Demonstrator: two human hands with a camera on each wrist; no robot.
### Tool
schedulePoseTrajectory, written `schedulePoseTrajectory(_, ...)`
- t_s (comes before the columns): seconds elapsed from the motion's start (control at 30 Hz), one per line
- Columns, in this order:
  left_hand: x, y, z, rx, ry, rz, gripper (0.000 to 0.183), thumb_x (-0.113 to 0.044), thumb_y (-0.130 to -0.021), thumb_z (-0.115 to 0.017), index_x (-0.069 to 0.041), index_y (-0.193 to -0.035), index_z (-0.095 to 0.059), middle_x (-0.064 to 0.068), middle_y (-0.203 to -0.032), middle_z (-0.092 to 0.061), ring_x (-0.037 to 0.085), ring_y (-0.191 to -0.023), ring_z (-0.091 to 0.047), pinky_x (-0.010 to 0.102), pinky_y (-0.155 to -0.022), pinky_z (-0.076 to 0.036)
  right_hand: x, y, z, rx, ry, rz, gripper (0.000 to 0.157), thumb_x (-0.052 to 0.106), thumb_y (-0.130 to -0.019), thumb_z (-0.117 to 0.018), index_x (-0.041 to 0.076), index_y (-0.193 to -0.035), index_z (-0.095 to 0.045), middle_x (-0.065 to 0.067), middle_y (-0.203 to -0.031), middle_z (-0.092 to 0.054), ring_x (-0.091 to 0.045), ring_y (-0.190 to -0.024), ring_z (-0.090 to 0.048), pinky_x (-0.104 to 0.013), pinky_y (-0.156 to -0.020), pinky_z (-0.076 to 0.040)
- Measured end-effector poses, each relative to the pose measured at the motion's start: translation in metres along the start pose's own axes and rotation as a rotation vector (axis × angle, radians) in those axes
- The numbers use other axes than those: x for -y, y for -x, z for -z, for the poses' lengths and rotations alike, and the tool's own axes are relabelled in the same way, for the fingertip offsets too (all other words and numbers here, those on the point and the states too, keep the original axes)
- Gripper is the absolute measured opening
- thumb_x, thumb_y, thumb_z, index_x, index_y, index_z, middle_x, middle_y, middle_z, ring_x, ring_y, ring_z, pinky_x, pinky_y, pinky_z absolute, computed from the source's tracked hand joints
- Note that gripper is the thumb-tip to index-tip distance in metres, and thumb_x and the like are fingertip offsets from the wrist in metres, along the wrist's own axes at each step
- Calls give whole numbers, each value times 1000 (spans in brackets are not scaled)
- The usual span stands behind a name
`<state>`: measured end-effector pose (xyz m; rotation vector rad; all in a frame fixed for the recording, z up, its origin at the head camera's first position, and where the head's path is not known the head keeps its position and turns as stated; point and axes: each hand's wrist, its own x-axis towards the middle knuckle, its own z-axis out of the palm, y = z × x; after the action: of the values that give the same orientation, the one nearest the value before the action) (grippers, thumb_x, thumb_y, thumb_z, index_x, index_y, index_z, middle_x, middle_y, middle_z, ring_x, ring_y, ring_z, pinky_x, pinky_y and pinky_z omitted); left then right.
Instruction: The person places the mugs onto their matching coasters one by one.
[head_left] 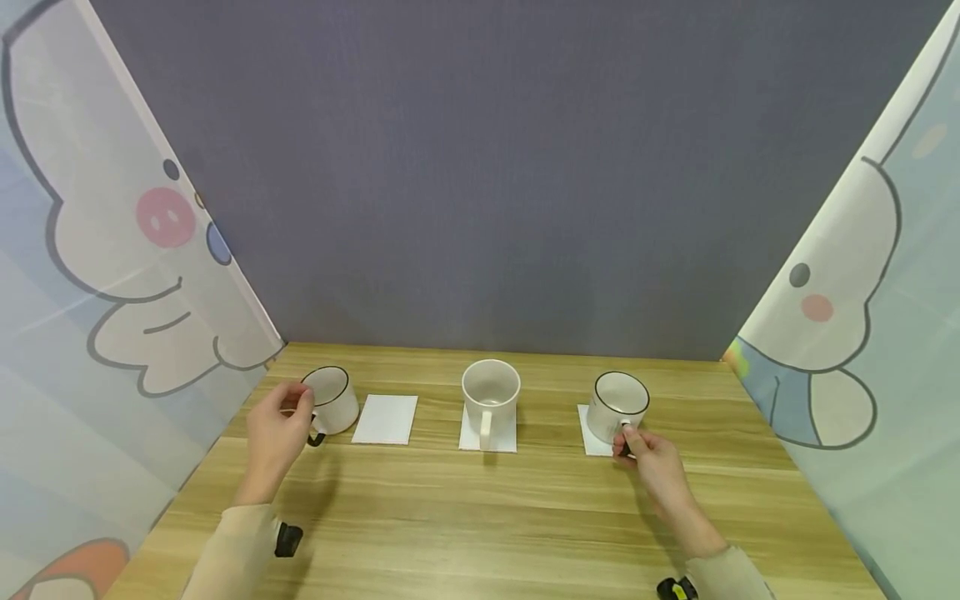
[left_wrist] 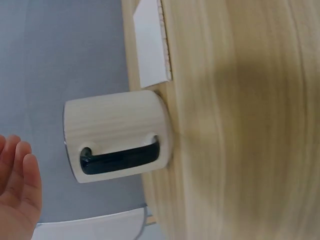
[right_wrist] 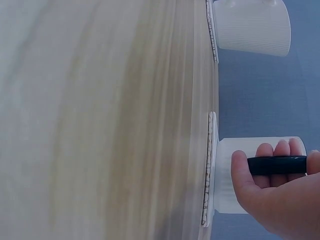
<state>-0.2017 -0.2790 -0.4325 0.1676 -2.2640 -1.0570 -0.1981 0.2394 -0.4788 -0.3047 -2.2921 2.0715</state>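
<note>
My right hand [head_left: 663, 471] grips the black handle [right_wrist: 277, 165] of a white mug [head_left: 604, 424] with a dark rim, its fingers curled behind the handle. This mug stands upright over a white square coaster [head_left: 592, 445], partly off its right side. At the left, another dark-rimmed white mug [head_left: 343, 414] stands on the bare wood, its black handle [left_wrist: 122, 160] towards me. Above and beside that mug hovers my left hand [head_left: 274, 432], fingers loosely bent and holding nothing. A gap shows between its fingertips [left_wrist: 33, 172] and the mug's rim in the left wrist view.
A plain white mug [head_left: 504, 408] with a cream handle stands on the middle coaster [head_left: 507, 440]. A bare white coaster [head_left: 386, 419] lies between it and the left mug. A grey panel [head_left: 487, 183] rises behind the wooden table [head_left: 465, 517], with cartoon-printed cloth [head_left: 832, 392] along both sides.
</note>
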Motion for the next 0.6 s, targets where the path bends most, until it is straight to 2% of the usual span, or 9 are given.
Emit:
schedulePoseTrajectory(0.2,9,2,0,4,-24,58,17,-12,-98,-61,0,-101,-72,14,-91,-72,-7,-76,-54,10,-67,-43,0,-1,0,-2,5,-8,36,15,-110,-45,-17,-104,-61,-7,-88,-62,-11,-83,-61,-31,-81,-59)
schedulePoseTrajectory(0.37,19,5,1,19,-55,105,18,-15,-99,-60,-1,-102,-72,14,-95,-71,4,-81,-57,16,-68,-42,0,0,-1,-5,1,9,35,14,-110,-45,-17,-103,-60,-7,-88,-61,-10,-83,-61,-31,-82,-59)
schedulePoseTrajectory(0.6,30,8,4,93,-93,154,19,-18,-99,-61,-2,-103,-70,14,-94,-71,14,-81,-59,23,-66,-44,-1,-1,-1,-6,4,8,35,14,-110,-44,-16,-103,-60,-7,-88,-61,-10,-83,-61,-31,-82,-59)
